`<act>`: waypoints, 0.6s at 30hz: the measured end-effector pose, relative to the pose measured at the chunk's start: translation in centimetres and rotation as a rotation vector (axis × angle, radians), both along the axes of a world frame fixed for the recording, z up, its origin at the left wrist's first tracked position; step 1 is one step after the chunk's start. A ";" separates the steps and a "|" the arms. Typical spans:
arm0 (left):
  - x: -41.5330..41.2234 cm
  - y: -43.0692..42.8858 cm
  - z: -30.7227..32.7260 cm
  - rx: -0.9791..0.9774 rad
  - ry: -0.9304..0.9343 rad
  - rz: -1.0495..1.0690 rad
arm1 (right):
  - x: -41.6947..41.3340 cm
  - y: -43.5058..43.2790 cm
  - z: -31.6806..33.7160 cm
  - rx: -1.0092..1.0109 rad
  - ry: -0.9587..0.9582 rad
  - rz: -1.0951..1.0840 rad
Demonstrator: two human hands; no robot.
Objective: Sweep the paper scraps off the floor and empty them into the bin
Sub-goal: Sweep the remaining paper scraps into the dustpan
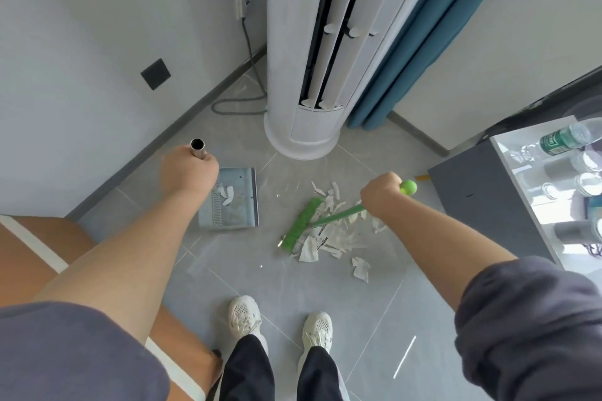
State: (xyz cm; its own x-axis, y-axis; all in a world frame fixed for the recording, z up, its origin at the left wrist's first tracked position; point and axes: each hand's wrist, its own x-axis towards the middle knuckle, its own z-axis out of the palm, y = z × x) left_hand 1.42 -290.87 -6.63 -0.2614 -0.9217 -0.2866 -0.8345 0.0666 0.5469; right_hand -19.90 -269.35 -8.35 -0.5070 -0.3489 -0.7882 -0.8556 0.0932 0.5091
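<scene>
Paper scraps (330,238) look light and flyaway; right grip (381,194) curls round the broom (301,226) handle, left grip (189,169) round the dustpan (236,205) pole.

Dustpan (233,202) left of scraps (329,238)

White paper scraps (329,234) piled against green broom (301,225); few in dustpan (241,205)

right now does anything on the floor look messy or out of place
Yes: torn paper scraps lie scattered on the floor beside the broom, with one stray piece nearer the shoes. Only a few are in the dustpan.
</scene>
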 end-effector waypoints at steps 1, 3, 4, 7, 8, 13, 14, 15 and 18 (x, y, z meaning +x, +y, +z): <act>-0.3 0.6 -0.3 0.017 -0.005 -0.007 | -1.3 0.7 0.8 -0.011 -0.001 -0.031; -0.7 1.5 -1.1 0.041 -0.032 -0.010 | -3.4 2.2 2.0 -0.069 -0.014 -0.132; -0.9 1.9 -1.4 0.049 -0.051 -0.009 | -4.2 2.8 2.3 -0.104 -0.026 -0.184; -1.7 3.4 -2.0 0.064 -0.092 -0.046 | -5.6 4.5 2.3 -0.199 -0.047 -0.355; -2.0 3.9 -2.2 0.066 -0.104 -0.064 | -6.0 5.0 2.0 -0.223 -0.056 -0.414; -3.1 5.8 -3.7 0.072 -0.116 -0.108 | -6.5 7.5 -0.4 -0.327 -0.072 -0.683; -3.4 6.2 -4.0 0.081 -0.117 -0.109 | -6.6 8.3 -0.9 -0.339 -0.063 -0.728; -3.5 6.4 -4.0 0.088 -0.117 -0.109 | -6.5 9.0 -1.2 -0.348 -0.053 -0.764; -4.5 7.4 -4.4 0.095 -0.125 -0.125 | -7.0 12.0 -1.9 -0.360 -0.027 -0.863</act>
State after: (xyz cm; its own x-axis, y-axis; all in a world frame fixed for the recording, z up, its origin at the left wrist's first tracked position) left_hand -3.10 -283.50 -11.04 -0.3292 -0.8513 -0.4085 -0.8847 0.1269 0.4486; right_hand -26.92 -257.32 -10.28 -0.6872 -0.0857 -0.7214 -0.4280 0.8501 0.3068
